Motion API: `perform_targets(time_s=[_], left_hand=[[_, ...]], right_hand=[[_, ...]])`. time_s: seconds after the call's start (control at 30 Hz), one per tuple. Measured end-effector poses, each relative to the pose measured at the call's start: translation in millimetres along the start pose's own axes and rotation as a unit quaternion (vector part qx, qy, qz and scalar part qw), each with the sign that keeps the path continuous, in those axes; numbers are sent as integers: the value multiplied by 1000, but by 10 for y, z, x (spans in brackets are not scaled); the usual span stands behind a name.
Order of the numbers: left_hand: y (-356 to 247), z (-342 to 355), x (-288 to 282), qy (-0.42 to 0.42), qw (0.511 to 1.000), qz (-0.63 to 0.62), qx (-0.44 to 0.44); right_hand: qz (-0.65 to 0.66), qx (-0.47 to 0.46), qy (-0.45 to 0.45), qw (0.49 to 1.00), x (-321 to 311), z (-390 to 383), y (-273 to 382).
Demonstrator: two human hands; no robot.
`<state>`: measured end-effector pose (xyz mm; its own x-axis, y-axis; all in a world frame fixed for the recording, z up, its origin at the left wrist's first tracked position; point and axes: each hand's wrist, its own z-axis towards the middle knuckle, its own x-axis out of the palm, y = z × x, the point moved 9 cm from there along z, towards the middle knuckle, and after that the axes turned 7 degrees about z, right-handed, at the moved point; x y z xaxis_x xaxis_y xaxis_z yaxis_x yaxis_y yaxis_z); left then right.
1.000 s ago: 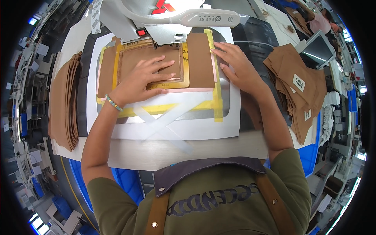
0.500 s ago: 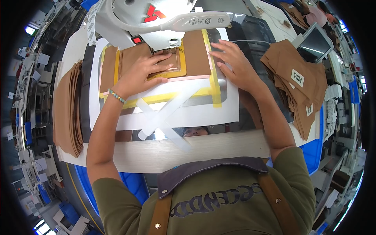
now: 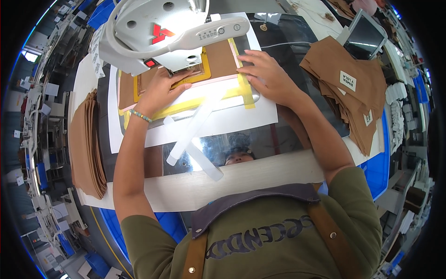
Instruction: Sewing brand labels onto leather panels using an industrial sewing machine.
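My left hand [image 3: 163, 88] lies palm down with fingers apart on a flat panel of brown material [image 3: 222, 63], its fingertips partly hidden beneath the white sewing machine head [image 3: 160, 28]. A clear plate edged in yellow [image 3: 204, 73] sits on this panel, under the machine. My right hand [image 3: 269, 76] is open, its fingertips at the panel's right edge by the pink and yellow tape [image 3: 244, 88]. Below the panel is a large white sheet [image 3: 262, 109]. Two crossing translucent strips [image 3: 188, 135] reach from the sheet toward me.
At left stands a stack of brown pieces [image 3: 86, 146]. Another fanned pile of brown pieces [image 3: 325, 65] with white labels lies at right, beside a small dark screen [image 3: 367, 35]. A shiny dark surface [image 3: 200, 149] shows before the table's pale front edge [image 3: 241, 172]. Blue bins [image 3: 376, 172] stand below.
The white sheet and brown panel have slid away from me, baring more of the shiny surface. Both hands have moved with them, and the left fingers are further beneath the machine head. The view has tilted slightly.
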<state>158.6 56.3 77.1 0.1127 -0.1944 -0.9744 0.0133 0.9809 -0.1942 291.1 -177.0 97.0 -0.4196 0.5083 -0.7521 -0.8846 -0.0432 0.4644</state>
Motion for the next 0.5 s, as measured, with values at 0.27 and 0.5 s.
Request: perform_targets(time_s=[0.27, 0.5], left_hand=[[194, -188, 3, -17, 991, -107, -79], [846, -771, -338, -126, 980, -98, -123]], right_hand=[[36, -135, 64, 988, 244, -62, 966], [97, -291, 267, 914, 947, -714, 1910]])
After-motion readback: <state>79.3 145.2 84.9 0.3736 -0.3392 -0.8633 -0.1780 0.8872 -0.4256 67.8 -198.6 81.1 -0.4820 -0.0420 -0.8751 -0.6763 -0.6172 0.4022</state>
